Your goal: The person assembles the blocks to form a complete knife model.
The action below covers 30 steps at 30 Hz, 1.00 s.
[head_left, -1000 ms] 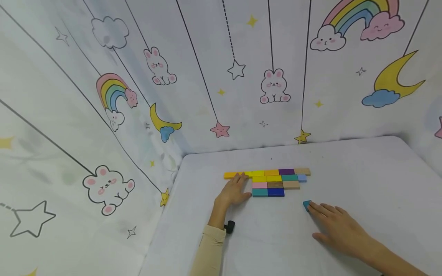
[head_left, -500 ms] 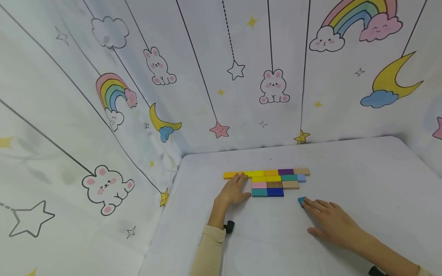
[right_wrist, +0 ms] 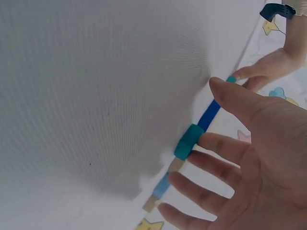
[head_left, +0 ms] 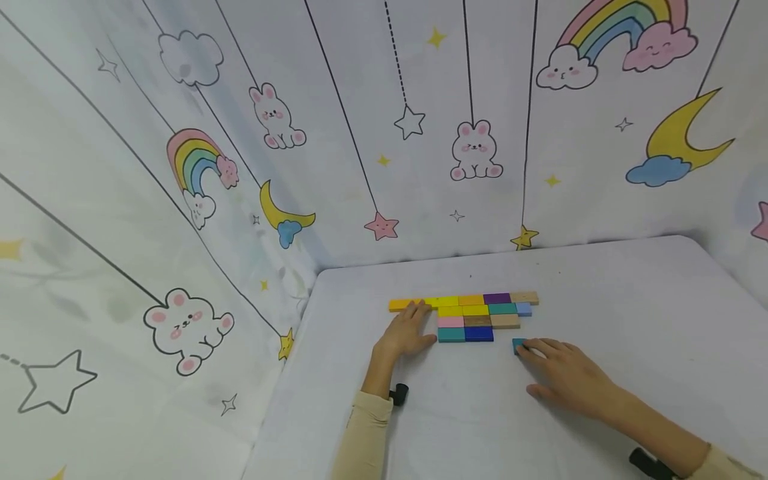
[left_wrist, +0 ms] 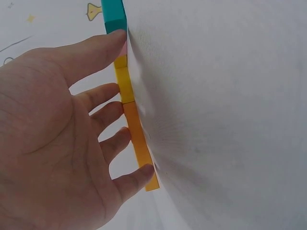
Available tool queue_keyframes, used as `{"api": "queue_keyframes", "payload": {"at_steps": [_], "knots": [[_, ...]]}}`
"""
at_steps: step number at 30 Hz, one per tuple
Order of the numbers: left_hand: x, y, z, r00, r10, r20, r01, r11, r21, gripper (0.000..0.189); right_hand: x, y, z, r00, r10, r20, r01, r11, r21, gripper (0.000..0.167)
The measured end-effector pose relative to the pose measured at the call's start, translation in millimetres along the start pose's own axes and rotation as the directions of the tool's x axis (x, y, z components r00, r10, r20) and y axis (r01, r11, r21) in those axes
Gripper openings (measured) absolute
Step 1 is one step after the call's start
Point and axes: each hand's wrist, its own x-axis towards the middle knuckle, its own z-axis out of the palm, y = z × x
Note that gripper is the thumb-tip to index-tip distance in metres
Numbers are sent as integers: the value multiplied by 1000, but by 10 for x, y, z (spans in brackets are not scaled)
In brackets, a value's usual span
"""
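Flat coloured blocks lie in staggered rows on the white table. My left hand [head_left: 405, 332] rests at their left side, fingertips along the orange block [left_wrist: 138, 136] and the yellow block [left_wrist: 124, 85], thumb at the teal block [head_left: 451, 335] of the nearest row. Beside that one lies a dark blue block [head_left: 479, 334]. A loose teal block [head_left: 517, 346] sits apart, to the right of the nearest row. My right hand [head_left: 570, 377] touches it with extended index and middle fingertips; its thumb stays away from the block [right_wrist: 188, 141].
The farthest row holds a purple block [head_left: 497, 299] and ends in a tan block [head_left: 525, 298]. A light blue block [head_left: 524, 309] sticks out at the right. White cloth [head_left: 348, 233] printed with rabbits and stars hangs behind the table [head_left: 630, 300].
My right hand has slid the loose teal block leftward and slightly away from me, toward the rows; the block has turned a little. The left hand and the rows have stayed in place.
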Motion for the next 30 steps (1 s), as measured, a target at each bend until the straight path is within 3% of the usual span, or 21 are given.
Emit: {"api": "queue_keyframes", "payload": {"at_steps": [15,30], "knots": [[-16,4,-21,1000,7,-6,-7,1000,8,71,116,-38,78,999,-13,-31,14,1000,21,74],[19,-16,22,1000,-2,14,2,1000,12,72,237,-57,106,1000,-2,-6,2,1000,20,76]]}}
